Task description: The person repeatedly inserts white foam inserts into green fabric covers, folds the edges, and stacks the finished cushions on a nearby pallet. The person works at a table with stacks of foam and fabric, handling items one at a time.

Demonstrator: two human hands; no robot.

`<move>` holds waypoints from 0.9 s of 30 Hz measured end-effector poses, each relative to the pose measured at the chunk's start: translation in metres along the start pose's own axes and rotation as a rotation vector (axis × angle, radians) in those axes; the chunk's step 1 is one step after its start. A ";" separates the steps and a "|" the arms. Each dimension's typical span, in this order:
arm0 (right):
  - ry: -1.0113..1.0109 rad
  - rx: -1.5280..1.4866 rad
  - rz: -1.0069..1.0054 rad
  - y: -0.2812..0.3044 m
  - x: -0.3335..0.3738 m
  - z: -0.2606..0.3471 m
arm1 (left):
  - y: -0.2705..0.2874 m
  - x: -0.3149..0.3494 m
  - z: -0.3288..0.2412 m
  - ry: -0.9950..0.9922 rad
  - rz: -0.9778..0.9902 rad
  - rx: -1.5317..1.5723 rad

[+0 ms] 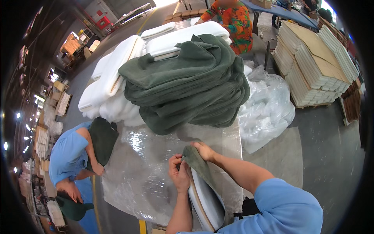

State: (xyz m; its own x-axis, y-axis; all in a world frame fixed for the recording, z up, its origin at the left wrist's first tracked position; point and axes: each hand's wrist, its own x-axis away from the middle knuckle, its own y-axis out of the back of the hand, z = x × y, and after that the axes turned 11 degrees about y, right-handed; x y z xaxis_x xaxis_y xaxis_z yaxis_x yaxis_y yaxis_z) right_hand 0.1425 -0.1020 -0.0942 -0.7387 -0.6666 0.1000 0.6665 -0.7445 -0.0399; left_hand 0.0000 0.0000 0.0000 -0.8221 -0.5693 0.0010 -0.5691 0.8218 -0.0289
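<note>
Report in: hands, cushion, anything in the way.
Left hand and right hand gripping green cover. Cover over far end of white cushion. Green pile beyond, clear of both hands.

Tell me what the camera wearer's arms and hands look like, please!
The left hand and right hand are bare, with no gloves. Both the left forearm and right forearm are uncovered too, with no watch showing. The right arm has a short, plain, light blue sleeve; the left sleeve area is out of view.

We list one green fabric cover (198, 160), partly over the far end of one long white pad (201, 197), tan-striped lengthwise.
</note>
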 end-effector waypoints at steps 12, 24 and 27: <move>0.249 -0.212 -0.105 -0.019 -0.026 0.121 | -0.007 -0.014 -0.017 0.067 0.127 0.158; 0.317 -0.021 -0.097 -0.017 0.017 0.098 | -0.014 -0.010 -0.007 0.079 0.059 0.089; 0.440 -0.001 -0.014 -0.009 0.027 0.096 | -0.010 -0.010 -0.022 0.037 0.103 -0.011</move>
State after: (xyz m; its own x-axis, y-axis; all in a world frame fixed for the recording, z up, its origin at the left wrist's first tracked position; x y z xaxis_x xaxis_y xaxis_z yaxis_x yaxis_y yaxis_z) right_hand 0.1260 -0.1100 0.0045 -0.7203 -0.6090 -0.3321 0.6563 -0.7533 -0.0422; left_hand 0.0139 -0.0020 0.0219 -0.8762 -0.4806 0.0352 -0.4815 0.8762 -0.0202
